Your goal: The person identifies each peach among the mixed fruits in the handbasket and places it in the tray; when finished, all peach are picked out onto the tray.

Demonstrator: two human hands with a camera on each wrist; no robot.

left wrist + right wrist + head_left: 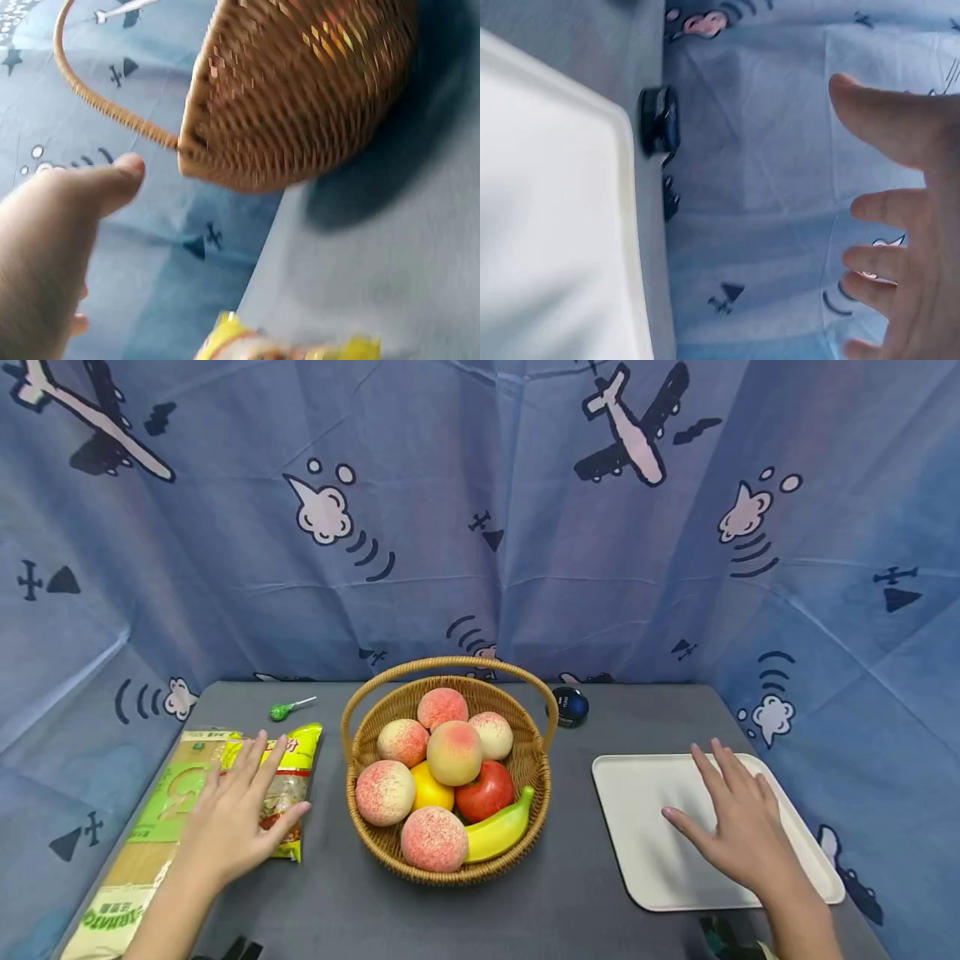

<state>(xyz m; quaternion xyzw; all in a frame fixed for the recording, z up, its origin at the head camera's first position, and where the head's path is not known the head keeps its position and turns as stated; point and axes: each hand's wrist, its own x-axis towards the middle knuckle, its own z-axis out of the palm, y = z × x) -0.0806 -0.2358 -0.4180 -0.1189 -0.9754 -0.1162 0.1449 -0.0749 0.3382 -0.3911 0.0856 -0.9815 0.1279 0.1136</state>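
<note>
My left hand [236,818] is spread above a yellow food packet [296,777] and a long green-and-tan packet [161,827], holding nothing. Over a white tray [645,827] my right hand [738,827] is also spread, its fingers apart and nothing in them; the right wrist view shows it raised off the tray. Between the hands stands a wicker basket [360,839] with an upright handle. In it lie several peaches [433,839], a red apple [486,791], a yellow fruit [430,788] partly hidden under a peach, and a banana [500,831].
A green lollipop [281,712] lies at the back left of the grey table [566,877]. Behind the basket's right side sits a small round dark-blue container [572,706]. Blue printed cloth [525,527] hangs along the back and sides.
</note>
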